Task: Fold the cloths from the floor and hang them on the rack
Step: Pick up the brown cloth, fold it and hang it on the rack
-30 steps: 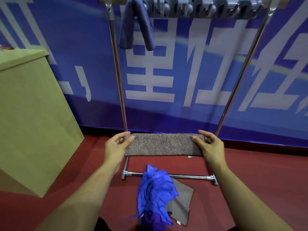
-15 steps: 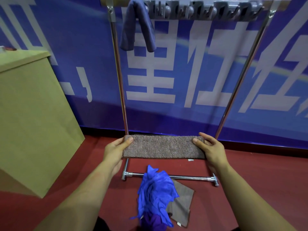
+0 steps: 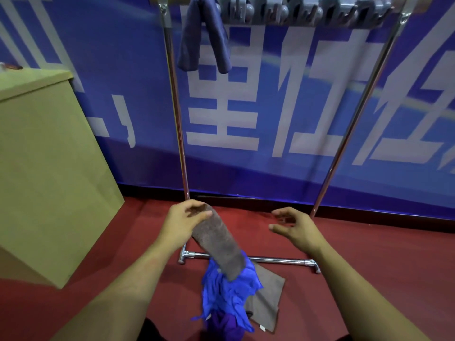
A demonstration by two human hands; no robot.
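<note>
My left hand (image 3: 183, 223) grips one end of a folded brown cloth (image 3: 219, 244), which hangs down to the right from it. My right hand (image 3: 294, 228) is open beside it, fingers spread, holding nothing. On the floor below lie a crumpled blue cloth (image 3: 229, 291), a purple cloth (image 3: 221, 328) and a flat grey-brown cloth (image 3: 267, 301). The metal rack (image 3: 176, 124) stands in front of me, with a grey-blue cloth (image 3: 204, 38) draped over its top bar at the left.
A tan cabinet (image 3: 46, 168) stands close on the left. A blue banner wall (image 3: 295, 107) runs behind the rack. The rack's base bar (image 3: 278, 260) lies on the red floor (image 3: 381, 267) just past the cloth pile. Grey clips (image 3: 307, 11) line the top bar.
My right hand has let go of the brown cloth and opened. The cloth, held stretched flat between both hands before, now dangles from my left hand alone.
</note>
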